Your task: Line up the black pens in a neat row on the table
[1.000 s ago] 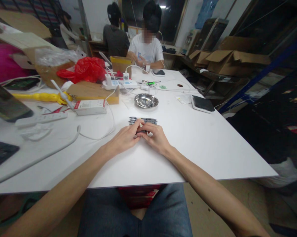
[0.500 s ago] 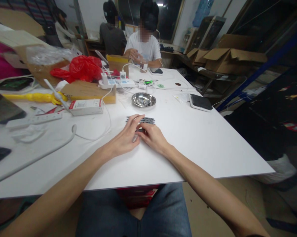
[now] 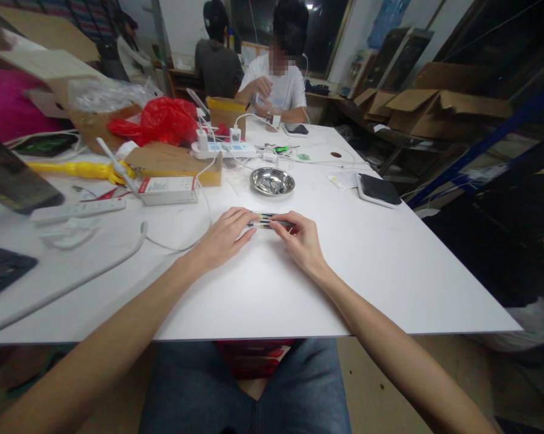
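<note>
A flat stack of thin dark strips point(image 3: 266, 220) with yellow and pale marks lies on the white table point(image 3: 371, 265). My left hand point(image 3: 224, 236) grips its left end with the fingertips. My right hand point(image 3: 300, 239) pinches its right end. Both hands rest low on the table, a short way in front of a round steel bowl point(image 3: 272, 181) holding small dark parts.
Left: a white and red box point(image 3: 167, 190), cardboard box point(image 3: 175, 163), white cable point(image 3: 73, 283), power strip point(image 3: 224, 149), red bag point(image 3: 161, 120). Right: a dark device on a white pad point(image 3: 379, 190). A person in a white shirt point(image 3: 278, 90) sits at the far end.
My hands have slid apart from the middle of the stack to its two ends, and the stack now lies gathered between them.
</note>
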{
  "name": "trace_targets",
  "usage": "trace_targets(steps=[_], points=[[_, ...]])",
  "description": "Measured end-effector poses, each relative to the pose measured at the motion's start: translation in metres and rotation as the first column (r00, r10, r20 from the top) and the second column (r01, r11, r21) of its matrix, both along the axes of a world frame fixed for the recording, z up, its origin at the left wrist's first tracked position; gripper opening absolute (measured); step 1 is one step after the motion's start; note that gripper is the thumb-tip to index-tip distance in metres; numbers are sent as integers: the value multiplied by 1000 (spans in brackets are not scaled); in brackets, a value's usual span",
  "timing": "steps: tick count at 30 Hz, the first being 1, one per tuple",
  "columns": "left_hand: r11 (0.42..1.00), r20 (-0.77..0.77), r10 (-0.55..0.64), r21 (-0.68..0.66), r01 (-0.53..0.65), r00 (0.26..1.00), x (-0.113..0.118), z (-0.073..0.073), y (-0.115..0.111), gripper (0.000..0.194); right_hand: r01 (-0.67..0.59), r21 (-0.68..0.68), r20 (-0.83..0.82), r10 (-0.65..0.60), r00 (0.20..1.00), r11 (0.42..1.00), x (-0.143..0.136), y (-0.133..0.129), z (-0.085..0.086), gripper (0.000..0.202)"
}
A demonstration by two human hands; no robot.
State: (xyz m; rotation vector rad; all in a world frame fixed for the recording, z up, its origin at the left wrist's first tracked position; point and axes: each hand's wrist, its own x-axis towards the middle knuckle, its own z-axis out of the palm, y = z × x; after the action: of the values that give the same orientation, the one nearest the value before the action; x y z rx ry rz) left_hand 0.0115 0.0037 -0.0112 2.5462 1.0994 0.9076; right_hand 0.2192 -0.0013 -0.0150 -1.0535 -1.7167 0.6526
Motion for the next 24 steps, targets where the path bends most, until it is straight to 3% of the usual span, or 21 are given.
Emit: trace_targets(steps=[2,5,10,16,19,22,24], points=[[1000,-37,21,4,-20,999,-4,-2,4,21,-20,-53,-36,18,999,998,1,0,1,22],[999,-28,42,6,-42,999,-5,-4,6,23,-31,-134,-60,23,998,990,0,-1,1,29],[999,-14,-13,36,14,1000,-2,-3,3,21,0,-244,61,15,998,970,2,-2,0,51],[994,7,113,8,-113,994,-4,-3,4,22,-157,-177,-40,152,988,972,6,1,5,34],[993,0,115,3,-115,993,-4,-3,4,22,-116,-214,-2,119,993,970,6,2,4,34],[995,-11,99,27,-98,995,-3,-4,4,21,-51,-221,83,71,994,974,6,2,2,52],[992,-11,120,39,-119,993,-3,-5,5,21,-77,-179,75,92,993,981,7,3,1,45]])
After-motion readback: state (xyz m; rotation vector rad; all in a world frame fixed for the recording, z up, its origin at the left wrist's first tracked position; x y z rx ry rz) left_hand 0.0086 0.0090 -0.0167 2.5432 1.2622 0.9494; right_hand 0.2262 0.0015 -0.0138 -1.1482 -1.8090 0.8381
